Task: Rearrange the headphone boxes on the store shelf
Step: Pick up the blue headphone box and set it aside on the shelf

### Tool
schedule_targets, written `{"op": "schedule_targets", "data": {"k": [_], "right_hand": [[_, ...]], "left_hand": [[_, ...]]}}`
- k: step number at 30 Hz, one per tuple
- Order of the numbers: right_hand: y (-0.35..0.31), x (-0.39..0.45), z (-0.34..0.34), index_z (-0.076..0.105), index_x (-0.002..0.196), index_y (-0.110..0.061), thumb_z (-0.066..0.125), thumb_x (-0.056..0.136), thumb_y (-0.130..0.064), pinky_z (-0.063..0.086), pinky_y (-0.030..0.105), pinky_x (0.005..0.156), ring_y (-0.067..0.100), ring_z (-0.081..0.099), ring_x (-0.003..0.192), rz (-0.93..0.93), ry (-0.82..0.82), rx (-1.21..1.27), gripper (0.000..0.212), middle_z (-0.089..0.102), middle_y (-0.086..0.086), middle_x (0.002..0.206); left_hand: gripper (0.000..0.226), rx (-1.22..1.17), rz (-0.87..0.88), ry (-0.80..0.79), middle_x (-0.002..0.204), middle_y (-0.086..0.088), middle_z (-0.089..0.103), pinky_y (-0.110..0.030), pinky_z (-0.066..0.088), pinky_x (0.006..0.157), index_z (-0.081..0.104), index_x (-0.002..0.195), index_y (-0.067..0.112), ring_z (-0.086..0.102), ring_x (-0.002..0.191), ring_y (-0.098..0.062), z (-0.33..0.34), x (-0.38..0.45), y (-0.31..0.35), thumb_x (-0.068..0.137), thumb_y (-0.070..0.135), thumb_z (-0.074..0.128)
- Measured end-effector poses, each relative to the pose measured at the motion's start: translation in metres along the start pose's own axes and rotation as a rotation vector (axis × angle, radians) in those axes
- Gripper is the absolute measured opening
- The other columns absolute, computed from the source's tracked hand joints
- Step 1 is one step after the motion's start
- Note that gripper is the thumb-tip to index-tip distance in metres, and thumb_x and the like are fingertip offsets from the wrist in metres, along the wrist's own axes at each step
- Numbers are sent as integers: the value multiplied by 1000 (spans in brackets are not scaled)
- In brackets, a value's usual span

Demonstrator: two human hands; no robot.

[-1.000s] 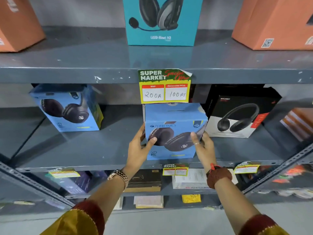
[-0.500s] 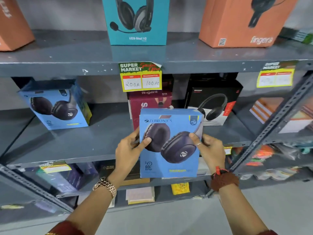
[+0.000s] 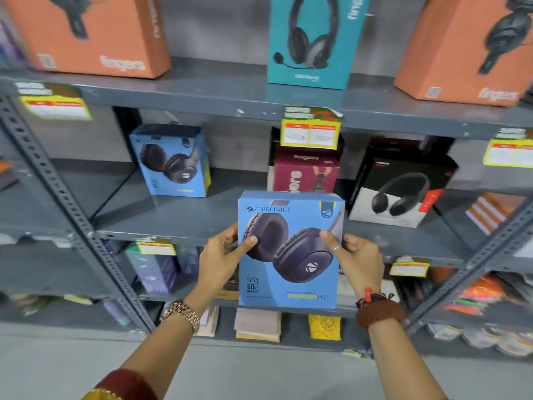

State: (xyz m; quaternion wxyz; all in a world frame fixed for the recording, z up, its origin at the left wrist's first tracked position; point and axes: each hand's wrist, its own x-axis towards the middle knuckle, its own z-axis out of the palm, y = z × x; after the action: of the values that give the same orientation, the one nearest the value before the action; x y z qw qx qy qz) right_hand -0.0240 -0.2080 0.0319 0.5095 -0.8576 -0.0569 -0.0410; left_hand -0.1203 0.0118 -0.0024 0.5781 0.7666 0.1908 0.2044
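A blue Zebronics headphone box (image 3: 290, 272) is held upright in the air in front of the grey middle shelf (image 3: 184, 223). My left hand (image 3: 220, 255) grips its left edge and my right hand (image 3: 356, 255) grips its right edge, thumbs on the front face. A second blue Zebronics box (image 3: 173, 161) stands at the left of that shelf. A maroon box (image 3: 305, 173) stands behind the held box, and a black and white headphone box (image 3: 399, 189) sits to the right.
On the top shelf (image 3: 219, 93) stand an orange box (image 3: 89, 33), a teal headset box (image 3: 314, 41) and another orange box (image 3: 467, 47). Yellow price tags (image 3: 310, 131) hang from shelf edges. Perforated steel uprights (image 3: 66, 197) flank the bay. Lower shelves hold small packets.
Both hands have pulled the blue box off the middle shelf and toward me, uncovering the maroon box behind it. The view has shifted left and back.
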Motion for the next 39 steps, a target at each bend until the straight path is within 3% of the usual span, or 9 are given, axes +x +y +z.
{"op": "schedule_targets", "data": {"k": [6, 10, 12, 16, 20, 28, 31, 34, 39], "right_hand": [[-56, 1, 114, 48, 42, -28, 69, 75, -48, 29, 23, 47, 4, 36, 41, -40, -135, 125, 44, 49, -17, 35], [-86, 7, 203, 60, 70, -12, 67, 75, -50, 34, 26, 53, 17, 46, 54, -40, -209, 188, 39, 67, 4, 58], [-99, 9, 243, 62, 80, -7, 68, 76, -46, 39, 27, 57, 27, 53, 62, -21, -229, 232, 40, 71, 18, 78], [-123, 15, 304, 65, 85, -21, 72, 78, -32, 46, 12, 60, 28, 66, 79, 1, -244, 294, 15, 72, 4, 79], [-127, 26, 338, 66, 96, -17, 71, 78, -32, 52, 32, 75, 32, 68, 93, 4, -237, 308, 24, 73, 11, 87], [-131, 42, 364, 61, 120, -4, 67, 84, -18, 37, -11, 58, 12, 62, 93, -40, -216, 285, 39, 71, 7, 112], [-120, 41, 362, 54, 129, -8, 64, 86, -17, 43, -6, 72, 12, 62, 108, -15, -295, 342, 45, 66, 5, 123], [-102, 41, 344, 49, 136, -10, 62, 88, -16, 41, 15, 95, 14, 53, 122, 25, -296, 380, 50, 56, 2, 134], [-44, 49, 283, 60, 123, -5, 59, 90, -14, 43, 25, 99, 11, 58, 107, 34, -162, 319, 35, 62, 6, 123]], "left_hand": [[45, -10, 7, 120, 110, 16, 74, -49, 56, 88, 57, 122, 44, 71, 99, -10, -100, 37, -30, 78, 54, 60], [50, 1, 4, 175, 115, 17, 71, -50, 53, 94, 54, 128, 38, 67, 108, -9, -168, 80, -59, 80, 50, 59], [48, 12, 7, 181, 116, 15, 70, -49, 53, 95, 52, 132, 32, 66, 110, -10, -199, 106, -73, 85, 39, 59], [46, -15, -5, 211, 124, 4, 65, -52, 51, 97, 46, 134, 23, 63, 115, -19, -243, 155, -98, 91, 11, 56], [48, -50, 3, 180, 126, 5, 60, -51, 47, 103, 42, 135, 20, 57, 123, -22, -262, 188, -113, 92, -1, 51], [50, -120, -89, 197, 136, -15, 56, -46, 44, 107, 38, 136, 3, 55, 125, -28, -266, 216, -121, 90, -9, 51], [50, -133, -75, 227, 132, -12, 60, -44, 46, 105, 41, 137, 6, 58, 118, -21, -263, 213, -122, 90, -5, 55], [50, -128, -49, 390, 128, 0, 59, -34, 49, 101, 44, 136, 12, 58, 117, -14, -250, 197, -122, 90, 6, 61], [38, -218, -82, 657, 135, -10, 52, -28, 45, 101, 45, 131, 13, 52, 122, -20, -195, 159, -134, 93, 8, 54]]}}
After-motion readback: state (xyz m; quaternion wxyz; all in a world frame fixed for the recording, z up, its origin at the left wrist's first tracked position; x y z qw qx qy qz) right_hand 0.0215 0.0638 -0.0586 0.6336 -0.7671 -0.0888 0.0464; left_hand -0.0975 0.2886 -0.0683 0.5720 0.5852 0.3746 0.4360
